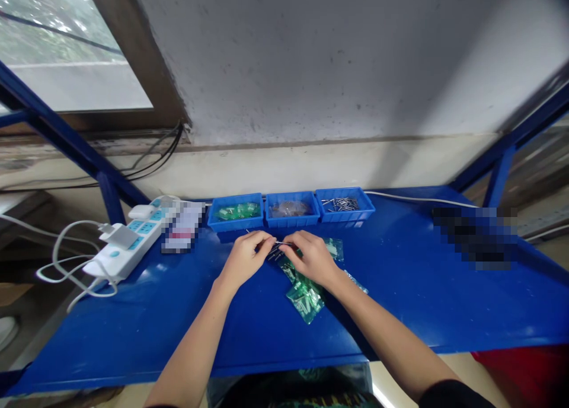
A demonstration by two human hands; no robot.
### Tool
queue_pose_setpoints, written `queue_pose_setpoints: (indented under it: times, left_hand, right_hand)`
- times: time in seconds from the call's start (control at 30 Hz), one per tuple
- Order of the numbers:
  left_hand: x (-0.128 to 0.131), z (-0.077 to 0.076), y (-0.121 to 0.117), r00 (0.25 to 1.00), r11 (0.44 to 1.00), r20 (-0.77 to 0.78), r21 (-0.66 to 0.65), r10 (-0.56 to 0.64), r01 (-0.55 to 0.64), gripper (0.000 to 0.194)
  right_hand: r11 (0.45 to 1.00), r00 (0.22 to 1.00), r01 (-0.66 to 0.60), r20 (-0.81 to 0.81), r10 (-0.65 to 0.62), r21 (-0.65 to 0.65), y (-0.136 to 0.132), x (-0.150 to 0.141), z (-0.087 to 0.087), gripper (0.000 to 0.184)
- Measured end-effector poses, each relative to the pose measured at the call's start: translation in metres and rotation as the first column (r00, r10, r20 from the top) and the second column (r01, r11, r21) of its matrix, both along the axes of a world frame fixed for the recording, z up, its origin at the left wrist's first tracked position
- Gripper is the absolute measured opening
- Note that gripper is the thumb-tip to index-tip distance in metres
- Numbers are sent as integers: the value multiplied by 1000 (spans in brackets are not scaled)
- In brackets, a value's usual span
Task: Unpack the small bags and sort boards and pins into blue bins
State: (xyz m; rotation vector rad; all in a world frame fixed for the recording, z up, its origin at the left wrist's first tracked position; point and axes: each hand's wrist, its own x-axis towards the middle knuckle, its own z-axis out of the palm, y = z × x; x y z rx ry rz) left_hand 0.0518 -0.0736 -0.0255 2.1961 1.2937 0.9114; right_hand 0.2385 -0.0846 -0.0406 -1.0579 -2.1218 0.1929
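My left hand (pixel 249 254) and my right hand (pixel 311 257) meet over the middle of the blue table, both with their fingers pinched. A thin metal rod (pixel 283 243), perhaps a screw or pin, spans the gap between their fingertips. Several similar metal pieces (pixel 274 254) lie just below the fingers, partly hidden. Under and beside my right hand is a pile of small green plastic bags (pixel 306 301) with metal and pale pieces inside. My right hand and forearm cover part of that pile.
Three blue bins stand along the back: one (pixel 235 223) with green bags, one (pixel 292 222) with clear plastic, one (pixel 349 216) with metal pieces. A white power strip (pixel 127 248) with looped cables and a blurred flat item (pixel 183 227) lie left. A blurred dark object (pixel 475 236) lies right.
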Motion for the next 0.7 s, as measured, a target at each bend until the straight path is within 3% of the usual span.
queue_pose_setpoints:
  times: [0.13, 0.23, 0.27, 0.37, 0.43, 0.47, 0.53, 0.6, 0.7]
  left_hand:
    - [-3, 4, 0, 999, 1000, -47, -28, 5, -6, 34]
    - [-7, 9, -1, 995, 998, -89, -40, 36, -40, 37]
    - [-8, 10, -1, 989, 997, -145, -60, 42, -51, 36]
    - [-9, 7, -1, 922, 983, -387, -166, 10, -80, 23]
    - [-8, 3, -1, 878, 972, -479, -211, -13, -101, 13]
    - [-8, 0, 0, 870, 971, -494, -213, -9, -110, 10]
    - [-7, -5, 1, 861, 972, -509, -196, 11, -128, 6]
    - [-5, -8, 1, 854, 975, -520, -175, 29, -140, 7]
    - [-4, -9, 0, 856, 980, -516, -147, 37, -131, 11]
  right_hand:
    - [994, 1000, 5, 19, -7, 110, 4, 13, 10, 26]
    - [943, 961, 277, -77, -267, 184, 13, 42, 19, 34]
    - [888, 904, 427, -113, -413, 169, 17, 54, 22, 35]
    - [635, 633, 772, -45, -773, -25, 25, 85, 27, 41]
    - [520, 539, 839, 104, -836, -161, 28, 96, 26, 51]
    - [501, 533, 841, 155, -832, -205, 28, 98, 25, 53]
    - [535, 580, 809, 175, -796, -244, 27, 92, 20, 51]
    - [667, 705, 703, 121, -698, -249, 24, 76, 16, 46]
    - [874, 898, 438, 55, -436, -213, 18, 46, 8, 41]
